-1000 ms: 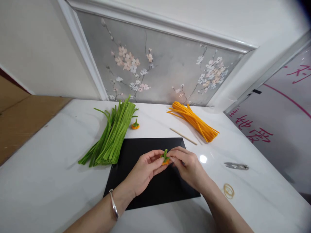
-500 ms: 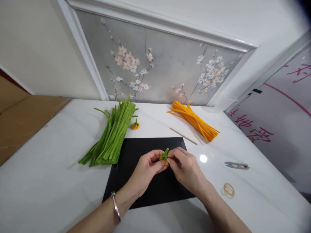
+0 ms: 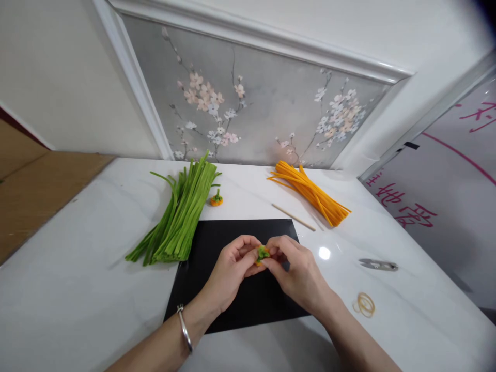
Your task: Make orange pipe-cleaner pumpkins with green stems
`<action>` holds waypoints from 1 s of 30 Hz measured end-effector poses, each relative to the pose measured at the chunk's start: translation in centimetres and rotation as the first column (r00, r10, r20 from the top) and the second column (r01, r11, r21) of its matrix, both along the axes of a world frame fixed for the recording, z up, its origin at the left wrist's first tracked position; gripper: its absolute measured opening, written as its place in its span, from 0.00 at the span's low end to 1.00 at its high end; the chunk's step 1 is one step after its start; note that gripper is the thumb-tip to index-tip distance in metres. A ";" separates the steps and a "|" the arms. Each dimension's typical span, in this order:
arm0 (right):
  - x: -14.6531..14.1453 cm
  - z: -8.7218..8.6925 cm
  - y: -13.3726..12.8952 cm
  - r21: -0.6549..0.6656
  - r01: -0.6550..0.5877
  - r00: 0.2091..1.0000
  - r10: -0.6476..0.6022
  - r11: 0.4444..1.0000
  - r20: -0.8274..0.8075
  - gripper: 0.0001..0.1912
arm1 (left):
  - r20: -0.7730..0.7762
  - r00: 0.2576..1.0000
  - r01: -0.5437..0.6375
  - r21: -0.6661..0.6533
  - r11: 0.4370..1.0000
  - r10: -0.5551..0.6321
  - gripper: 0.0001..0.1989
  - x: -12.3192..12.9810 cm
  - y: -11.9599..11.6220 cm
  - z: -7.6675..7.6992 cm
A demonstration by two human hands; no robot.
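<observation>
A small orange and green fuzzy piece [image 3: 263,253] is pinched between both hands above the black mat [image 3: 240,305]. My left hand [image 3: 232,268] grips its left side, thumb and fingers closed on it. From the right, my right hand [image 3: 296,266] holds its other edge between thumb and fingertips. The green top faces up towards the camera, and the fingers hide part of the orange rim. A similar orange and green piece [image 3: 216,199] stands on the white table [image 3: 96,289] behind the mat.
Green fuzzy stems [image 3: 184,217] lie at the left, orange stems [image 3: 310,194] at the back right. A thin stick [image 3: 293,217] rests near the mat's back corner. Snips [image 3: 378,265] and yellowish rings [image 3: 365,305] lie at the right. Cardboard [image 3: 42,186] borders the far left.
The held piece has tilted, so its green stem no longer points up and its top faces the camera. My right thumb and fingers have shifted slightly around its edge.
</observation>
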State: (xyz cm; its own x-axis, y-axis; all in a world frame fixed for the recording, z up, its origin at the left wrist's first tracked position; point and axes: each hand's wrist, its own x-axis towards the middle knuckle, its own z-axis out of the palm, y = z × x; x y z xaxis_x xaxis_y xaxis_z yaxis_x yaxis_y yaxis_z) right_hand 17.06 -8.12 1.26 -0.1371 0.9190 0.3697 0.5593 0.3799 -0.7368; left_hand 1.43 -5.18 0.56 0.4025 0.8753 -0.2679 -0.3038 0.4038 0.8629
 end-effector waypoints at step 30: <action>-0.6 0.4 -0.1 0.121 0.027 0.999 -0.024 0.992 -0.022 0.06 | -0.091 0.995 -0.033 0.197 0.980 0.052 0.08 0.1 -0.4 0.0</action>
